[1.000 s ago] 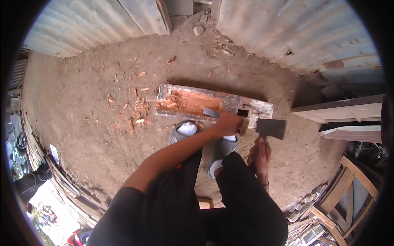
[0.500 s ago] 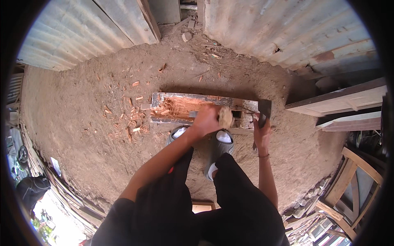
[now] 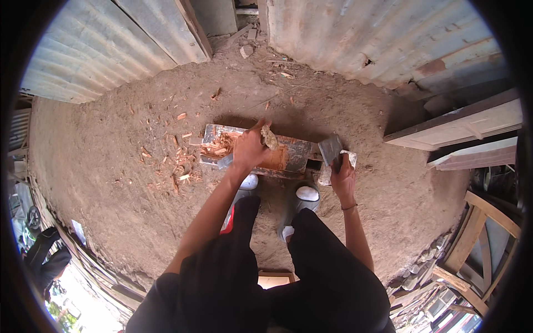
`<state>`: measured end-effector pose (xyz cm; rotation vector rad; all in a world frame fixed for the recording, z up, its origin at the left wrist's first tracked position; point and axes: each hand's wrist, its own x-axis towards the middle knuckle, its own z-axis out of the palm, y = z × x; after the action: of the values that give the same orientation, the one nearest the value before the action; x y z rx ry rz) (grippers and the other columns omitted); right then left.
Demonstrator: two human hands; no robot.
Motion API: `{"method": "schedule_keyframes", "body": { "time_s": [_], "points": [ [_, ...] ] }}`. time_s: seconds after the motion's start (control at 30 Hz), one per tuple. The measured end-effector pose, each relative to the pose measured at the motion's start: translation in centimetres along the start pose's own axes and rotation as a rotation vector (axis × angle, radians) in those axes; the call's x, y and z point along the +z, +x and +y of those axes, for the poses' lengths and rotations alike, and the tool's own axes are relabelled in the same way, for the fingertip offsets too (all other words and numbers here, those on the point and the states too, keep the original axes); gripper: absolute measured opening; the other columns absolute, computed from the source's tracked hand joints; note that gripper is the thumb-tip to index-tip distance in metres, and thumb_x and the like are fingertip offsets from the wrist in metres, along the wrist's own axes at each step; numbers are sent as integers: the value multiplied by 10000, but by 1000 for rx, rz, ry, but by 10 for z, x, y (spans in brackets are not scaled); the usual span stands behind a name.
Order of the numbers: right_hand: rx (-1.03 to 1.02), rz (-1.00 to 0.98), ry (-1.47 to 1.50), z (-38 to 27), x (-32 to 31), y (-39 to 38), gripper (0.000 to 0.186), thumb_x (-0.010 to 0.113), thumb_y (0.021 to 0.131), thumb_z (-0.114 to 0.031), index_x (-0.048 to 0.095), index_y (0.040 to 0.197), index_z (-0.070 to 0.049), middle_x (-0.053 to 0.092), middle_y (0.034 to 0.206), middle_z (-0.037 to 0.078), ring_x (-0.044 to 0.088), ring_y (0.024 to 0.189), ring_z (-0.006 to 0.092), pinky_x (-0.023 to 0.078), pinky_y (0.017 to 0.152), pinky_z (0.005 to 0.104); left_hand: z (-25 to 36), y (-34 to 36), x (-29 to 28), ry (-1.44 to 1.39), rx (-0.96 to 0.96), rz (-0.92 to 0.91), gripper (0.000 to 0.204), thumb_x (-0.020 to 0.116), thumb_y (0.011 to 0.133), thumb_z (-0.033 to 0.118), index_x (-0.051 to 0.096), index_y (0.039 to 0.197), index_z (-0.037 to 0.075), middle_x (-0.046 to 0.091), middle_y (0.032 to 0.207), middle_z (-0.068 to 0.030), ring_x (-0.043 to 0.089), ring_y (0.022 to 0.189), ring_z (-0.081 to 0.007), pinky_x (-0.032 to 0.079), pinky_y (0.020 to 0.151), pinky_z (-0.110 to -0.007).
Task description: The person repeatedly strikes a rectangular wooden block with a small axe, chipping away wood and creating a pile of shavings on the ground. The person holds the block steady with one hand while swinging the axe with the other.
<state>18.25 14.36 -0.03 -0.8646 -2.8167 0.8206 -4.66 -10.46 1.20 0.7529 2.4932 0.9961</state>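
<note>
A long timber (image 3: 294, 171) with dark painted edges lies across the ground in front of my feet, tilted down toward the right. Its upper face is hollowed out, showing raw reddish wood, and a square hole sits near its pale right end. My left hand (image 3: 250, 149) is closed around a chisel (image 3: 270, 137) with a frayed wooden head; its grey blade angles down-left over the hollow. My right hand (image 3: 343, 176) grips a hatchet-like tool (image 3: 331, 149) with a broad grey metal head, beside the timber's right end. Its handle is mostly hidden.
Wood chips (image 3: 180, 172) lie in the hollow and scatter over the dirt to the left. Corrugated metal sheets (image 3: 383, 39) stand along the far side. A wooden panel (image 3: 455, 125) leans at the right, above a wooden frame (image 3: 472, 244). My shoes (image 3: 307, 194) are close to the timber.
My left hand has moved left and farther away with the chisel. My right hand has shifted slightly left and nearer, turning the tool's broad head into view. The timber's right end appears lower.
</note>
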Motion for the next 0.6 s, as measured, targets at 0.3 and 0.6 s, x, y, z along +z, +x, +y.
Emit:
{"method": "schedule_keyframes", "body": {
  "time_s": [0.3,0.6],
  "points": [
    [31,149,57,2,12,-15,412,705,972,-122,528,1313,26,683,1088,314,635,1021,533,497,851,577,-23,7,-2,297,-206,-278,601,739,794,204,622,1370,77,727,1162,-265,693,1091,-484,556,976,-552],
    [326,173,362,-43,-11,-51,321,712,986,-147,583,1220,32,679,872,181,662,756,334,532,704,438,33,-22,0,-174,136,-45,474,774,884,455,719,1185,93,774,905,-146,758,766,-347,611,738,-460]
  ]
}}
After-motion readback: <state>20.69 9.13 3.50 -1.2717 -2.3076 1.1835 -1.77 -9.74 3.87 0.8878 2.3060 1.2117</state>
